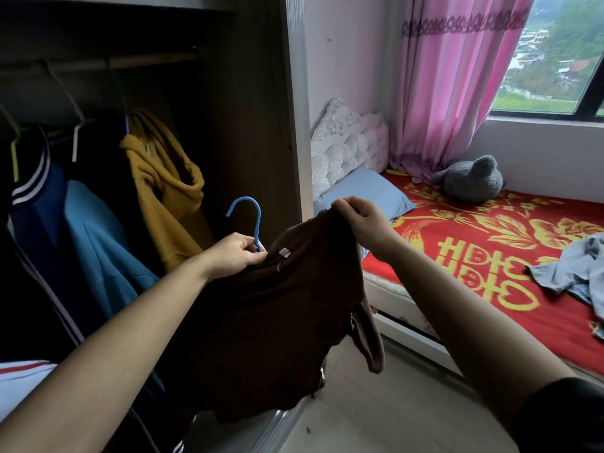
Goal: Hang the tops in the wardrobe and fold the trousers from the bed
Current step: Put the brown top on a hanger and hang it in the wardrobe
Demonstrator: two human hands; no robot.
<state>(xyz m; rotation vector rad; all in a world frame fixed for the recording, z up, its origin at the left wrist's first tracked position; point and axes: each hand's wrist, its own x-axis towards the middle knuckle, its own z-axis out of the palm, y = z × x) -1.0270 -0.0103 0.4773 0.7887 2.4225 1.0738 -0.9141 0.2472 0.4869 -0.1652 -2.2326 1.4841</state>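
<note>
Dark brown fabric top (281, 322): left hand (233, 253) grips blue hooked hanger (259, 227), right hand (362, 220) pinches probable shoulder; seat both shoulders evenly

Worn at head height, wide-angled, facing forward and down. Close over the left hand (233, 255) on a blue plastic hanger (258, 227) and the right hand (362, 220) on a dark brown fabric top (277, 322). Takes in a dark wooden wardrobe (248, 125) left, a red-and-yellow-sheeted bed (474, 230) far right.
</note>
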